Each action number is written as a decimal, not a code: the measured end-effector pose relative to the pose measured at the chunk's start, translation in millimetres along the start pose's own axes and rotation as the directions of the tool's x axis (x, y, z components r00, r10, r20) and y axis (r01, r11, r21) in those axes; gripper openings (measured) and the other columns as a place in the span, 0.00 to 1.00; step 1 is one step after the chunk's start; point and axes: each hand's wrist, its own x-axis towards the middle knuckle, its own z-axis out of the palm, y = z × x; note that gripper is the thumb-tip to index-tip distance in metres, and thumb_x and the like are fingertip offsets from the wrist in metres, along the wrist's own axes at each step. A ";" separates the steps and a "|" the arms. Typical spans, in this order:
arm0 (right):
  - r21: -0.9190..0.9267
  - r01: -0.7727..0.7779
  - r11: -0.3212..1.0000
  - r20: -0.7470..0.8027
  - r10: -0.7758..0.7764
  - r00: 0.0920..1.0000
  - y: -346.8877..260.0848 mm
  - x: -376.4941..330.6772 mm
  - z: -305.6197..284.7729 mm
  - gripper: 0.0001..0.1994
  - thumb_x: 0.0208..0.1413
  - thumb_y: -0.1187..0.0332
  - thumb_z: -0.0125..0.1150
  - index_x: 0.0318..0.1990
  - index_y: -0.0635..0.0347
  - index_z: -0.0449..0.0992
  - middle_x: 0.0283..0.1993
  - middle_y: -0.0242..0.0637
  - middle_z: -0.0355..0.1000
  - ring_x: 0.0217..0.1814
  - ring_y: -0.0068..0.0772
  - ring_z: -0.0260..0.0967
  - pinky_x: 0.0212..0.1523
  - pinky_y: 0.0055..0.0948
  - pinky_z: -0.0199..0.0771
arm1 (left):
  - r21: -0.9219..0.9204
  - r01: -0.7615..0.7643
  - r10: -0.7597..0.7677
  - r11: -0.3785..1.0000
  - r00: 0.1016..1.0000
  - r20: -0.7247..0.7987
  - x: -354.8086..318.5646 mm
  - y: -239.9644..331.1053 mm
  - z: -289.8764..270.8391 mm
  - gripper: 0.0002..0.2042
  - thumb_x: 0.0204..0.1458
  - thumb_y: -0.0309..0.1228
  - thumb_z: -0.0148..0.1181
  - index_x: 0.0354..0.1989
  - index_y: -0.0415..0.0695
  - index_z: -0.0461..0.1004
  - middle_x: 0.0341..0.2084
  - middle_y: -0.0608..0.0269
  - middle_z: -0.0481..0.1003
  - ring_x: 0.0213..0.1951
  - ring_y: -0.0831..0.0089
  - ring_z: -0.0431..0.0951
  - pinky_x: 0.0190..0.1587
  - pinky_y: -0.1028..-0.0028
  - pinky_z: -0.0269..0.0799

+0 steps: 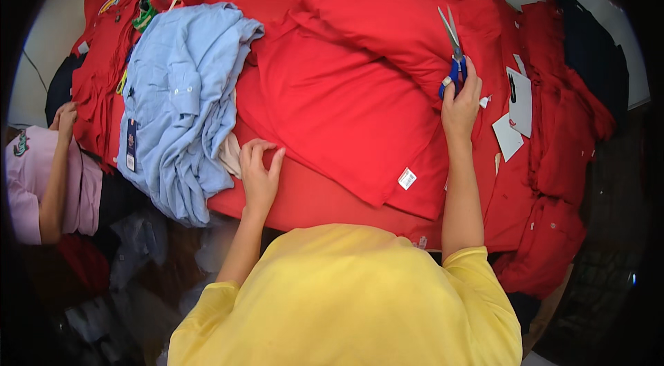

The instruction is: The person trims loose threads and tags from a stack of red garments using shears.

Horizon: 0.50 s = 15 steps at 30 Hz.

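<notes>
My right hand (460,105) was closed around the blue handles of a pair of scissors (453,51), blades together and pointing toward twelve o'clock, raised over the folded red garment (346,100) at about two o'clock from my chest. My left hand (259,172) rested at ten o'clock on the red fabric, its thumb and fingertips pinched together on something too small to identify, possibly a thread or fold. The garment lay flat on the red-covered table (304,196), a white label (407,178) showing near its lower corner at one o'clock. A heap of light blue shirts (183,103) sat to the left at eleven o'clock, and loose white tags (515,114) lay at three o'clock beside a stack of red garments (560,158). I judged the work mid-course: several pieces appeared already stacked aside, while the garment under my hands remained in hand. Another person's arm (55,179) showed at nine o'clock.
</notes>
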 end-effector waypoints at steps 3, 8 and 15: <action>-0.106 0.038 0.994 -0.050 -0.044 0.998 10.8 -24.5 -12.5 0.26 0.54 0.73 0.54 0.62 0.61 0.60 0.48 0.49 0.64 0.51 0.49 0.66 0.50 0.41 0.68 | 0.011 -0.009 0.010 1.000 1.000 -0.007 7.1 9.9 14.0 0.10 0.52 0.35 0.61 0.32 0.41 0.73 0.34 0.56 0.70 0.41 0.59 0.69 0.43 0.64 0.63; -0.006 -0.194 0.981 -0.004 0.194 0.981 30.1 -53.2 -55.6 0.26 0.55 0.72 0.57 0.62 0.64 0.60 0.49 0.44 0.66 0.52 0.40 0.67 0.50 0.34 0.68 | 0.178 -0.062 0.034 0.982 0.987 0.157 27.8 25.3 23.7 0.11 0.53 0.37 0.60 0.26 0.41 0.72 0.24 0.59 0.70 0.31 0.60 0.70 0.36 0.65 0.62; 0.427 -0.558 0.712 0.272 0.488 0.830 0.3 -124.8 -119.4 0.26 0.56 0.79 0.53 0.64 0.65 0.57 0.51 0.39 0.65 0.51 0.26 0.68 0.50 0.24 0.68 | -0.397 0.526 -0.213 0.752 0.764 0.609 69.9 29.6 -7.7 0.12 0.59 0.37 0.54 0.30 0.41 0.70 0.26 0.62 0.76 0.30 0.74 0.76 0.33 0.72 0.69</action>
